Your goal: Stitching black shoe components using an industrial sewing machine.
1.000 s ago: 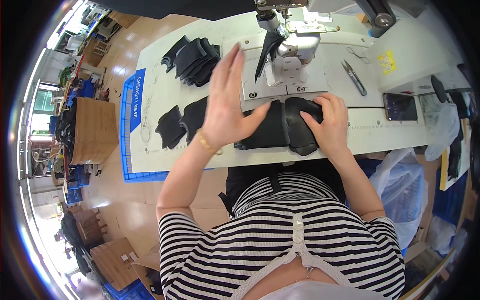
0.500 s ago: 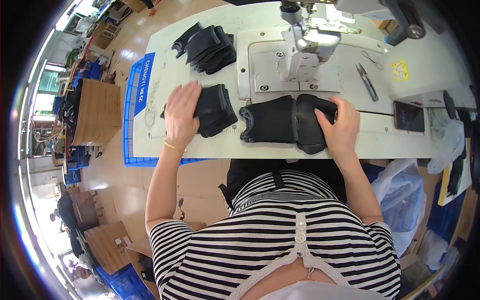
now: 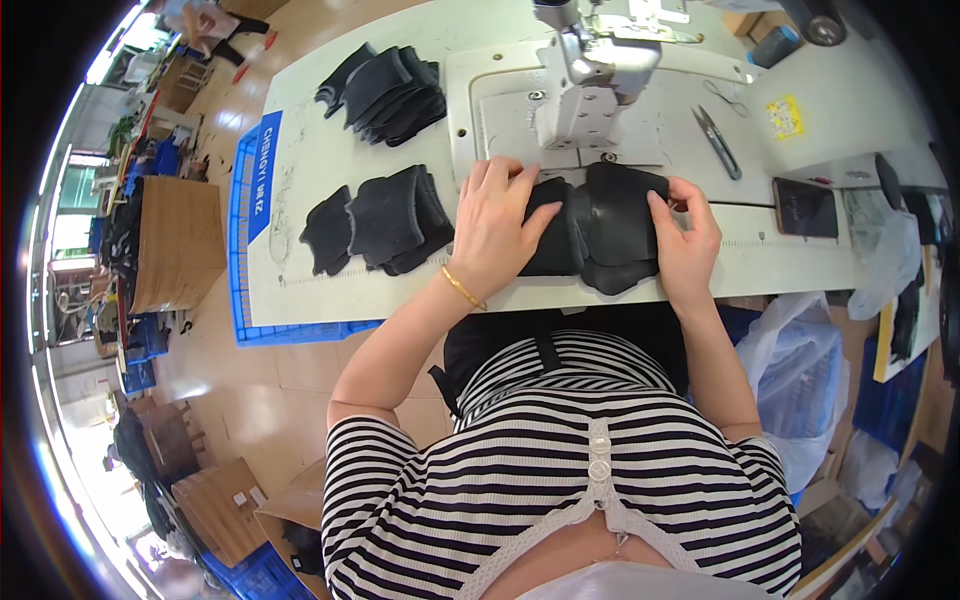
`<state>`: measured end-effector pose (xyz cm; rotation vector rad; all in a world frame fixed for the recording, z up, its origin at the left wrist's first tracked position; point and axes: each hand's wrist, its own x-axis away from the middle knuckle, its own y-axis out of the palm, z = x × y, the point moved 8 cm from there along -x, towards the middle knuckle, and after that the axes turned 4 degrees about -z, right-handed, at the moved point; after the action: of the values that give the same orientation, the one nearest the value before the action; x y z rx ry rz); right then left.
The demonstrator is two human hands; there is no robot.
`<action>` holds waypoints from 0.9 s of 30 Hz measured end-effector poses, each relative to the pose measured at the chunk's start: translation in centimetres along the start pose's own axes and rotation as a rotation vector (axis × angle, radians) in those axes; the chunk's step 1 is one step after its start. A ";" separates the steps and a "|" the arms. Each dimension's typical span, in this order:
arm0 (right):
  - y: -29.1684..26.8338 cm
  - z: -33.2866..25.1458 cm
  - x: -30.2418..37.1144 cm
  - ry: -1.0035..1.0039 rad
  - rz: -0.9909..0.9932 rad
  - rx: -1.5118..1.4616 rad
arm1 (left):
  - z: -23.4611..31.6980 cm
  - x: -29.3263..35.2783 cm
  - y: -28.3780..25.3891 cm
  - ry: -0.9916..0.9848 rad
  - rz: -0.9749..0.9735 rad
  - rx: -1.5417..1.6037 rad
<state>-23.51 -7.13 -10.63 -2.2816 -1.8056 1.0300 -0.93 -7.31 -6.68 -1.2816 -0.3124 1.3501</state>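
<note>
Black fabric pieces are lying before the sewing machine; my left hand and right hand are pressing them flat, open-palmed. Uneven pressure could be shifting the layers apart.

Dark rectangular phone screen lay flat on the white table, right of the sewing machine. Small yellow square label was stuck on the tabletop behind it; a blue crate with white lettering hung along the table's left edge
</note>
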 end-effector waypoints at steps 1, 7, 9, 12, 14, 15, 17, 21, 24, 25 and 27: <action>-0.1 0.4 0.0 0.023 -0.015 -0.039 | 0.2 0.0 0.6 0.013 -0.005 0.010; -0.3 0.7 -0.3 0.087 0.020 -0.152 | 0.9 0.9 1.8 0.041 0.022 0.079; -0.5 0.8 -0.2 0.109 0.031 -0.159 | 0.7 0.7 1.8 0.011 -0.001 0.153; -1.2 1.4 -0.3 0.175 0.047 -0.216 | 0.6 0.2 1.5 0.010 0.018 0.170; -2.7 1.3 -0.7 0.161 0.101 -0.161 | 0.9 0.1 1.3 0.037 0.007 0.136; -3.1 1.2 -1.0 0.166 0.105 -0.155 | 1.2 0.0 1.3 0.063 0.001 0.097; -4.2 -0.2 -1.7 0.058 0.139 -0.115 | 1.1 0.2 1.5 0.092 -0.011 0.089; -4.8 -1.3 -2.3 -0.055 0.169 -0.056 | 1.0 0.0 1.4 0.006 0.016 0.107; -4.8 -1.2 -2.3 -0.043 0.162 -0.049 | 0.9 -0.4 1.4 0.014 -0.054 0.098; -4.6 -1.3 -2.3 -0.051 0.160 -0.059 | 0.7 -0.4 1.3 0.011 -0.048 0.087; -4.6 -1.8 -2.1 -0.069 0.158 -0.012 | 0.3 -0.4 1.6 -0.036 -0.088 0.149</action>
<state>-26.63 -6.92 -6.32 -2.4585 -1.6817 1.1376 -2.17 -7.93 -7.68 -1.1089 -0.2848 1.2985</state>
